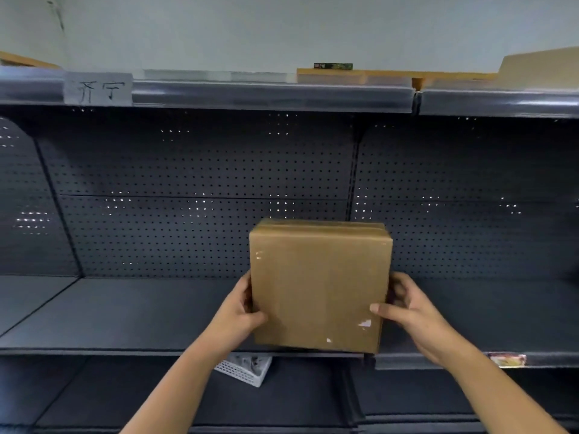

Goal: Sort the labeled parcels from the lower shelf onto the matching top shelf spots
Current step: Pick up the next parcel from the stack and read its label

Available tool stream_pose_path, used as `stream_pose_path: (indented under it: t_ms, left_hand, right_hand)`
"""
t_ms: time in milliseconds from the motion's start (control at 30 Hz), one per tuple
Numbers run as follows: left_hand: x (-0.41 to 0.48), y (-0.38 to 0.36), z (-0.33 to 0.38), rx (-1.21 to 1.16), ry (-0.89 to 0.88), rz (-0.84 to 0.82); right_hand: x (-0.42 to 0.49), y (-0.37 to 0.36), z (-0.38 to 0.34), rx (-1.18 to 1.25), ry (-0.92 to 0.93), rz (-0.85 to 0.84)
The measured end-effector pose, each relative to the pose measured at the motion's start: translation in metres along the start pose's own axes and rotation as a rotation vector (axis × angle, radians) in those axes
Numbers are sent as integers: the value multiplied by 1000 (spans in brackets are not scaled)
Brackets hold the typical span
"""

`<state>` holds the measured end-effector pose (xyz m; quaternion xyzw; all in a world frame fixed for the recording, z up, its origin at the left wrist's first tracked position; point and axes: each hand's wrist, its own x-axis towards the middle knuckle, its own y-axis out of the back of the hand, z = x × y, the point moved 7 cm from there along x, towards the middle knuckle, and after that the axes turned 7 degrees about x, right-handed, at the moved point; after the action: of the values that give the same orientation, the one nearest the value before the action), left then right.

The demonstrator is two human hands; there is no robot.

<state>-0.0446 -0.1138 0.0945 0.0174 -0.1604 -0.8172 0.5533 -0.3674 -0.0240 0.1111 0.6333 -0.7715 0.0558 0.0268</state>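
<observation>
Held by both hands (241,308), the parcel (319,286) stands upright, broad face toward camera.

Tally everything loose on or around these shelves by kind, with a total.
Brown cardboard parcels: 3, namely the held parcel between the left hand and right hand, a flat parcel on top and a parcel at the top right
White plastic baskets: 1, the basket below
Handwritten paper labels: 1, the label
Total: 5

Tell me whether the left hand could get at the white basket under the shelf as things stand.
Probably not right now: the left hand is clamped on the cardboard box with the right hand. The white basket lies unobstructed just below.
</observation>
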Motion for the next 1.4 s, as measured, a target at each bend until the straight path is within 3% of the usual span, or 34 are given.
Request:
stream_pose_path:
  t_ms: [67,133,200,300,467,667,767,933,1067,1267,1400]
  left_hand:
    - [1,2,-1,-169,50,76]
    - [-1,1,-1,-417,121,142]
    - [-3,-4,1,-523,182,149]
    - [-3,-15,14,-400,174,139]
    - [2,-28,37,-288,71,162]
    - [2,-43,38,-123,293,4]
    - [-5,-48,44,-152,367,-83]
    - [-10,-48,47,-155,254,-34]
    - [-17,-44,46,-176,97,68]
    - [-25,-48,79,50,-194,23]
    - [-22,-32,90,163,-295,180]
  right_hand:
    - [-4,10,4,9,28,-2]
    - [-9,20,6,175,-23,16]
    - [-16,25,3,326,-112,42]
    - [-20,25,-7,283,-173,83]
    - [-22,20,-24,271,-172,14]
    - [-21,37,-10,383,-48,66]
    - [-22,41,1,362,12,43]
    - [-23,38,13,329,37,-34]
    - [-12,51,11,291,-23,181]
    - [7,51,-9,276,-56,149]
    - [4,39,-12,352,12,181]
